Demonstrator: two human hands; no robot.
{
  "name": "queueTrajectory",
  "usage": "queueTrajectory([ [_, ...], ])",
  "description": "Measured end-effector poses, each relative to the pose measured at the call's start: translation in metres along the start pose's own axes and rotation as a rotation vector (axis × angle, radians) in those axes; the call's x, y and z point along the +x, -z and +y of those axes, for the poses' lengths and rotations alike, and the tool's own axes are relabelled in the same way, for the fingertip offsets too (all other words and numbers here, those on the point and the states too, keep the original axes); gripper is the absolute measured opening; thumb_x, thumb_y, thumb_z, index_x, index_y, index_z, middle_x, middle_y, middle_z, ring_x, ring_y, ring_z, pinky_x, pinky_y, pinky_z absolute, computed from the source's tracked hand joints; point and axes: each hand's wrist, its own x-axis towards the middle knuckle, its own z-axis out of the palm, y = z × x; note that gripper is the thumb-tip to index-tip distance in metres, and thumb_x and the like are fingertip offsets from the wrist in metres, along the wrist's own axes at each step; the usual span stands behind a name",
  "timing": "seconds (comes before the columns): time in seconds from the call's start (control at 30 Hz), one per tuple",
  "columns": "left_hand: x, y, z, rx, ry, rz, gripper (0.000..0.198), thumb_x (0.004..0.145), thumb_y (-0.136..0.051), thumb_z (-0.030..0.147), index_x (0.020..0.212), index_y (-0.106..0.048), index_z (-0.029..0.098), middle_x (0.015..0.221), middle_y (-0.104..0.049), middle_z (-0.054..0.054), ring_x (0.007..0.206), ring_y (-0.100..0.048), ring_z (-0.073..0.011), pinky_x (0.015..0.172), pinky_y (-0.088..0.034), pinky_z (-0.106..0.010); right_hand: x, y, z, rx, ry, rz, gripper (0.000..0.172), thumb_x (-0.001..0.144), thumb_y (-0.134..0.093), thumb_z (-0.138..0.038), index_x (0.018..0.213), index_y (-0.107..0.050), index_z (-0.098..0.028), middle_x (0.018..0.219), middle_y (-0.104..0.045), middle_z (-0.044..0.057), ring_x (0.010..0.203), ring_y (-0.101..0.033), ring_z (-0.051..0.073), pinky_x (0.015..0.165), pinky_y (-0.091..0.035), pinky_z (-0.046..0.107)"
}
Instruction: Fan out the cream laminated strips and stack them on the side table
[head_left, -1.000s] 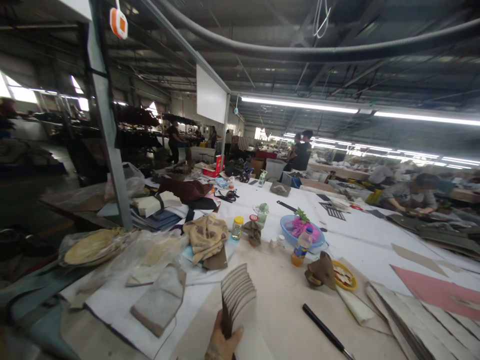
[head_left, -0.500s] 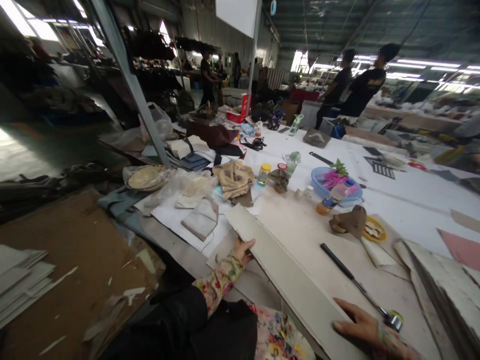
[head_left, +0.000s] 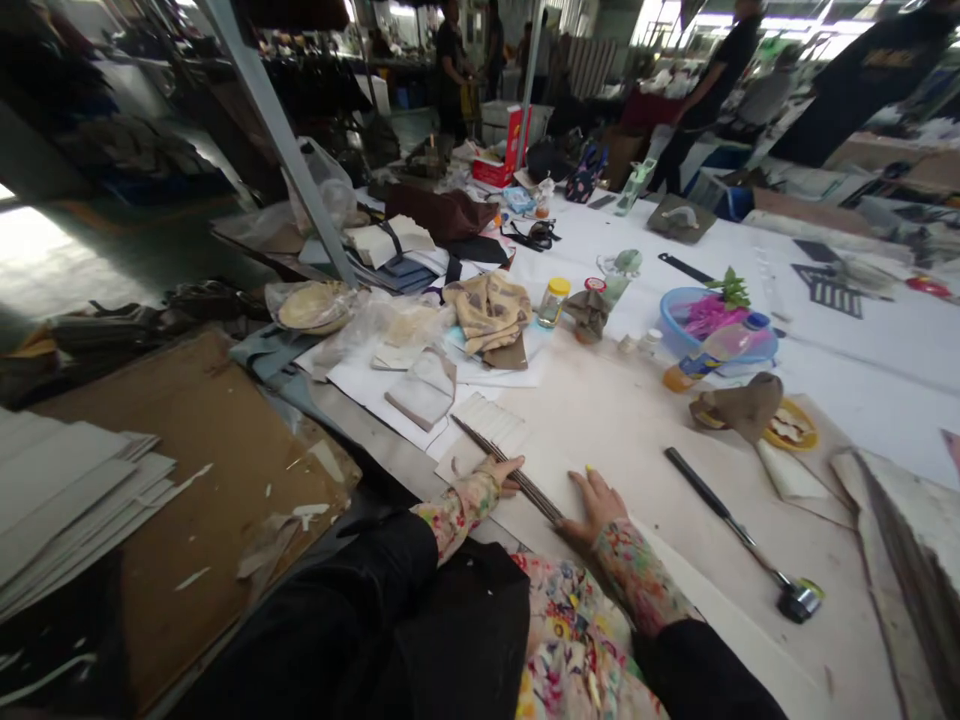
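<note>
A thin stack of pale board strips point(head_left: 491, 422), its brown layered edge facing me, lies slantwise on the worktable in front of me. My left hand point(head_left: 499, 475) grips that edge, thumb on top and fingers against the side. Farther along the stack, my right hand point(head_left: 596, 503) lies palm down with its fingers spread and its thumb by the edge. My right forearm hides part of what lies beneath it. To the right of my hands rests a hammer point(head_left: 739, 530) with a black handle and a metal head.
Stacked white boards point(head_left: 67, 490) lie on a brown board point(head_left: 187, 480) at left. Beyond my hands are a patterned cloth point(head_left: 487, 308), a yellow-lidded jar point(head_left: 553, 303), a blue basin point(head_left: 675, 310) and a bottle point(head_left: 716, 352). A metal post point(head_left: 289, 150) rises at left. People stand farther back.
The view has tipped down. My right hand has moved up and left, closer to my left hand, and its fingers have spread. The layered edge of the stack now shows.
</note>
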Motion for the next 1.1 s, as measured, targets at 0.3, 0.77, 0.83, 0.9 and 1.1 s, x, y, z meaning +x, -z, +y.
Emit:
queueTrajectory([
  [0.3,-0.015,0.036,0.017,0.695,-0.555,0.152,0.019,0.074,-0.051,0.016,0.092,-0.058,0.018,0.102,-0.056,-0.005,0.1,-0.048,-0.0175,0.094,-0.037,-0.035,-0.001,-0.017,0.006,-0.084,0.03,0.133,0.078,0.064,-0.058,-0.049,0.132,-0.032,-0.023,0.138,-0.03,0.012,0.122,-0.034,0.029,0.097,-0.031,0.045],
  [0.77,-0.006,0.043,0.007,1.231,-0.83,0.178,0.028,0.081,-0.043,0.02,0.107,-0.054,0.019,0.106,-0.053,-0.006,0.098,-0.044,-0.0184,0.089,-0.041,-0.032,0.009,-0.01,-0.017,-0.144,0.038,0.144,0.076,0.065,-0.057,-0.051,0.132,-0.032,-0.024,0.137,-0.03,0.013,0.121,-0.035,0.03,0.097,-0.03,0.044],
  [0.83,-0.008,0.044,0.008,1.233,-0.814,0.172,0.029,0.081,-0.044,0.02,0.108,-0.053,0.019,0.107,-0.053,-0.006,0.098,-0.044,-0.0186,0.088,-0.041,-0.033,0.009,-0.012,-0.018,-0.155,0.04,0.166,0.075,0.065,-0.057,-0.05,0.132,-0.033,-0.025,0.136,-0.031,0.013,0.12,-0.036,0.03,0.097,-0.03,0.043],
  [0.9,-0.01,0.044,0.009,1.233,-0.802,0.166,0.03,0.081,-0.044,0.02,0.11,-0.053,0.019,0.109,-0.052,-0.006,0.099,-0.044,-0.019,0.088,-0.041,-0.033,0.01,-0.016,-0.016,-0.156,0.041,0.172,0.074,0.067,-0.056,-0.05,0.132,-0.032,-0.025,0.136,-0.031,0.013,0.119,-0.037,0.03,0.097,-0.031,0.044],
  [1.1,-0.018,0.043,0.001,1.292,-0.783,0.155,0.043,0.079,-0.042,0.015,0.122,-0.042,0.02,0.122,-0.046,-0.007,0.111,-0.038,-0.0209,0.094,-0.037,-0.038,0.012,-0.028,-0.009,-0.136,0.058,0.186,0.074,0.068,-0.053,-0.051,0.133,-0.029,-0.024,0.137,-0.03,0.012,0.12,-0.037,0.028,0.097,-0.032,0.045],
])
